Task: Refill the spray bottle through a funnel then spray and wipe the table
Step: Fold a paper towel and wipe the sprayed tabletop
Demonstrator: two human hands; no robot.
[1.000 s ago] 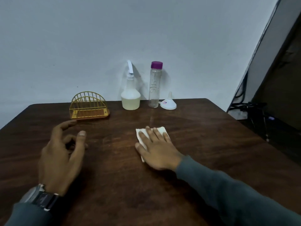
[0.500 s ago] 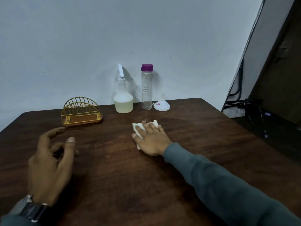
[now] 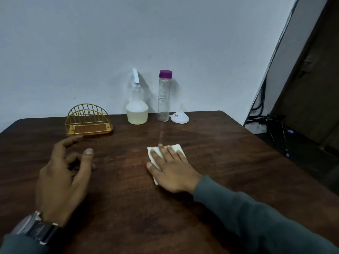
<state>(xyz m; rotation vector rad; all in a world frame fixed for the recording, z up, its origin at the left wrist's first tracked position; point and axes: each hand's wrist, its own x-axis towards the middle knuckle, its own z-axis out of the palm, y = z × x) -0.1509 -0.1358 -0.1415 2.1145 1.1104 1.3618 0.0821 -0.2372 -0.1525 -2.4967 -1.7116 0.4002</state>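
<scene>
My right hand lies flat with straight fingers on a folded white tissue in the middle of the dark wooden table. My left hand hovers over the table's left side, fingers loosely spread, holding nothing. At the back by the wall stands the white spray bottle with pale liquid in its base. To its right are a clear bottle with a purple cap and a white funnel lying mouth down.
A gold wire napkin holder sits at the back left, just beyond my left fingertips. The table's right edge drops off toward dark cables and a stand on the floor.
My right hand slid the tissue away from me and then back toward me on the table. My left hand stayed over the left side, holding nothing.
</scene>
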